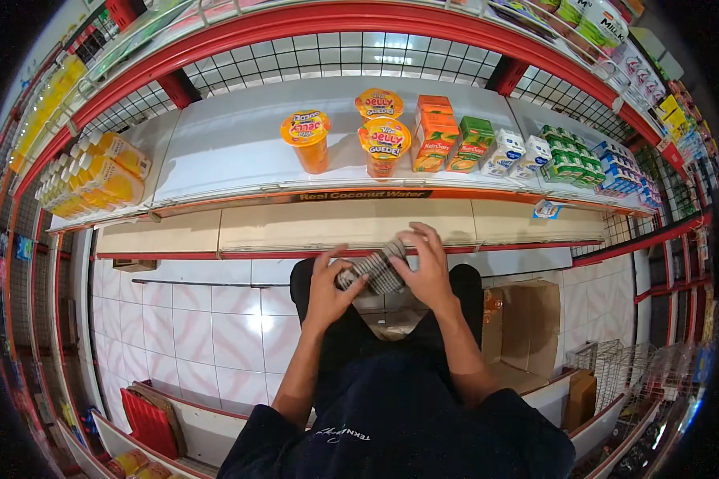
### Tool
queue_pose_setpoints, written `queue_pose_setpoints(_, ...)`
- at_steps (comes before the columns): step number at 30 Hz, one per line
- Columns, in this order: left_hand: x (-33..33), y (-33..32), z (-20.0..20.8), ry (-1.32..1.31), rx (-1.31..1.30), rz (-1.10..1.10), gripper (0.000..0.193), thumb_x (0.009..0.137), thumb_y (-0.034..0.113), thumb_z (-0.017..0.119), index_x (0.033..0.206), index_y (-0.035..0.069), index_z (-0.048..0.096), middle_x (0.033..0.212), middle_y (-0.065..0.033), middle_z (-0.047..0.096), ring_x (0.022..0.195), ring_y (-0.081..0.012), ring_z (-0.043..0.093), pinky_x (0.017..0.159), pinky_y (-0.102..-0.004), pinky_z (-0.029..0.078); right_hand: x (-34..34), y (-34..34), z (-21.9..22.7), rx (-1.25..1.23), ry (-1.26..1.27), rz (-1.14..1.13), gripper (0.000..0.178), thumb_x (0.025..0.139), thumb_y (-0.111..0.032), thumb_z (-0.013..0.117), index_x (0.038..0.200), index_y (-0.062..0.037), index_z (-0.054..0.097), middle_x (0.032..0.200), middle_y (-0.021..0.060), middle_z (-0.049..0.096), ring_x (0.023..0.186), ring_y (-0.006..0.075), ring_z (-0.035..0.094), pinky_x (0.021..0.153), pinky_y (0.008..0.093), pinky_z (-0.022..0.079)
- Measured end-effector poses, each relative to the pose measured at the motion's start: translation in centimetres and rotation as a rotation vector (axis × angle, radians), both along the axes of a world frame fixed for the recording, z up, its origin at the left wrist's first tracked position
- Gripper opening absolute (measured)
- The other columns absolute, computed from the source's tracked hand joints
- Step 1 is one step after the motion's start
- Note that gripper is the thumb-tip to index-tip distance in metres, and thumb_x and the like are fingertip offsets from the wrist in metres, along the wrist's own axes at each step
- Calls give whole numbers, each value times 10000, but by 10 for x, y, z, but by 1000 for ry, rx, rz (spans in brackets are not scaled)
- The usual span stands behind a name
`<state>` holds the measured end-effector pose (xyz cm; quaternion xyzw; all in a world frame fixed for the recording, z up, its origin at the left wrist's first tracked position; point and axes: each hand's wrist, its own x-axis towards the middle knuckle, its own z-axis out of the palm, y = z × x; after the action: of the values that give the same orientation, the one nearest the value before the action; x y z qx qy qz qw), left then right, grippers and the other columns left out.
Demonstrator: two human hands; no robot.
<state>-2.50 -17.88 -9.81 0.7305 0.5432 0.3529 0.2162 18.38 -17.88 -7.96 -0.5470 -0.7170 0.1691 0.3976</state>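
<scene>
"Left hand (330, 289) and right hand (427, 270) are held close together, a striped cloth (383, 271) caught between them! Is it gripped by both?"

"By the left, yes: it is pinned under that thumb. By the right, a thumb is laid against it, but whether it is properly gripped cannot be told; the cloth is blurred."

"And which step is being seen?"

"A turning or refolding of the cloth, it would be judged. For the next move, both thumbs would need to be set firmly, so that no corner is let slip."

"Now the pose!"

"Both forearms (302, 369) are angled inward and forward. Left fingers are half curled; right fingers are stretched forward, over the cloth's far edge. It is all framed above the dark trousers (466, 299)."

"Beyond the hands?"

"Just ahead, a beige lower shelf (343, 225) is seen. Farther ahead, a white upper shelf (232, 152) is dotted with orange cups (385, 142) and cartons (435, 144). Well right of the right hand, a cardboard box (531, 327) is set low."
</scene>
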Motion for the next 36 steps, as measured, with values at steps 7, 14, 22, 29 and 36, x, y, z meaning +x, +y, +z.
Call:
queue_pose_setpoints(7, 36, -14, -5, -405, -172, 82, 375, 759, 165, 762, 1049, -18, 610, 1016, -186, 669, 937, -279, 658, 821, -345, 512, -31, -16, -21, -514, 864, 32, 469, 957, -279, 595, 1322, -6, 485, 1242, 115, 581, 1139, 179, 546, 959, 321, 434)
queue_pose_setpoints(14, 8, -2, 31, -265, -293, -532, 492, 780, 226, 778, 1206, 38, 620, 1176, -172, 647, 1093, -291, 623, 931, -364, 478, -13, -19, -47, -727, 1196, -100, 356, 929, -243, 639, 1200, -20, 576, 1078, 76, 638, 964, 186, 622, 811, 329, 509)
queue_pose_setpoints(22, -26, 95, 94, -312, 300, 191, 560, 740, 115, 781, 1225, -16, 534, 1184, -158, 614, 1105, -261, 585, 955, -376, 443, 9, -30, -52, -842, 1323, -79, 351, 924, -172, 630, 1205, 28, 561, 1088, 100, 654, 968, 200, 637, 850, 330, 506)
queue_pose_setpoints(29, -12, 141, 118, -133, 200, 205, 940, 681, 280, 859, 1416, 44, 323, 1145, -243, 622, 1034, -393, 620, 876, -433, 494, 1, -41, -58, -889, 1336, -91, 390, 908, -151, 643, 1246, 14, 540, 1119, 101, 639, 1007, 211, 617, 875, 351, 498)
queue_pose_setpoints(36, -29, 152, 127, -294, 169, 105, 754, 703, 212, 853, 1300, 34, 428, 1123, -183, 649, 1029, -266, 649, 864, -365, 513, -3, -47, -68, -880, 1269, -218, 538, 878, -105, 653, 1360, -45, 422, 1211, 106, 580, 1087, 228, 579, 895, 361, 488)
